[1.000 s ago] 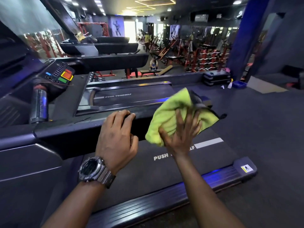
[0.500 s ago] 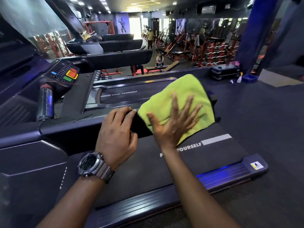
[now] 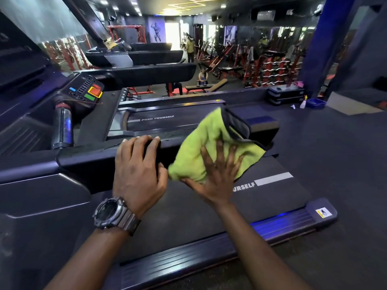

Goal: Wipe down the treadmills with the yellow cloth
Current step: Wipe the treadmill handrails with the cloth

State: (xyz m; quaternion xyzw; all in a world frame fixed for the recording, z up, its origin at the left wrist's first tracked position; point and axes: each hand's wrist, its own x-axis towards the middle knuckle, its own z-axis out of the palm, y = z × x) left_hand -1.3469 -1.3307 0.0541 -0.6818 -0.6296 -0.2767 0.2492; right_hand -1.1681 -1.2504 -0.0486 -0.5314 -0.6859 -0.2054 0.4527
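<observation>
The yellow cloth (image 3: 207, 143) with a dark edge is draped over the black side handrail (image 3: 263, 130) of the nearest treadmill. My right hand (image 3: 215, 172) presses flat on the cloth with fingers spread against the rail's near side. Just left of the cloth, my left hand (image 3: 138, 166), with a watch on its wrist, grips the same rail, fingers curled over its top. Below lies the treadmill belt (image 3: 272, 197) with "PUSH YOURSELF" printed on it.
The console (image 3: 85, 91) with coloured buttons and a chrome grip (image 3: 62, 128) stand at the left. A second treadmill (image 3: 157, 120) lies beyond the rail, with more behind. A spray bottle (image 3: 303, 103) and blue box (image 3: 316, 103) sit on the floor at far right. People stand among distant weight racks.
My right hand has slid the cloth along the rail, first towards my left hand, and the cloth has bunched and shifted under the palm. My left hand has kept its grip on the rail.
</observation>
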